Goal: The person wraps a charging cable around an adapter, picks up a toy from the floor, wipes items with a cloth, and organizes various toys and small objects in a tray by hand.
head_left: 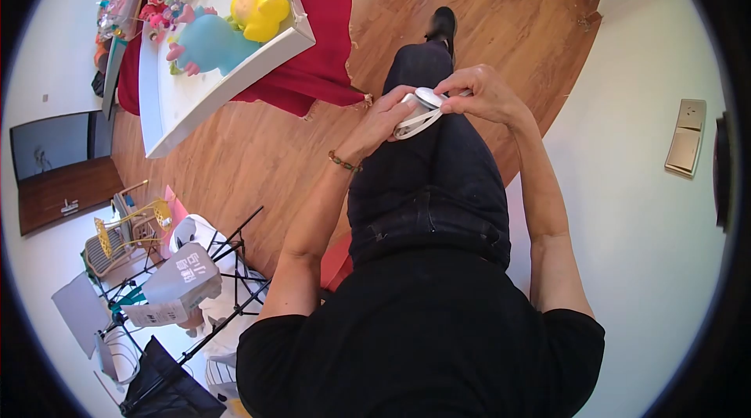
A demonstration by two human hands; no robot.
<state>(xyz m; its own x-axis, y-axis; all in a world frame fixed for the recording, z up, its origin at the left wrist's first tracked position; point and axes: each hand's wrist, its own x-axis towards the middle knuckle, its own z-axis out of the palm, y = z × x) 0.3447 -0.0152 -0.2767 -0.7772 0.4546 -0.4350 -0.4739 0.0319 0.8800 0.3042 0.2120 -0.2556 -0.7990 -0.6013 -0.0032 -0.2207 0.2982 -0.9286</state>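
Above my crossed legs, both hands meet at a small white rounded device [428, 96] with a dark rim; its exact kind I cannot make out. A white loop [415, 127], a strap or cable, hangs below it. My left hand [385, 114] is closed around the device's left side, with a beaded bracelet [344, 161] on that wrist. Pinched fingers of my right hand [483, 94] grip the device's right edge, where a short pale piece shows between them.
On the left, a white tray-like table [235, 89] bears a blue toy figure [210, 43] and a yellow toy figure [259, 3], over a red cloth [313, 66]. A grey bag [176, 273] and black stands [227, 250] crowd the lower left. A white wall [626, 183] bounds the right.
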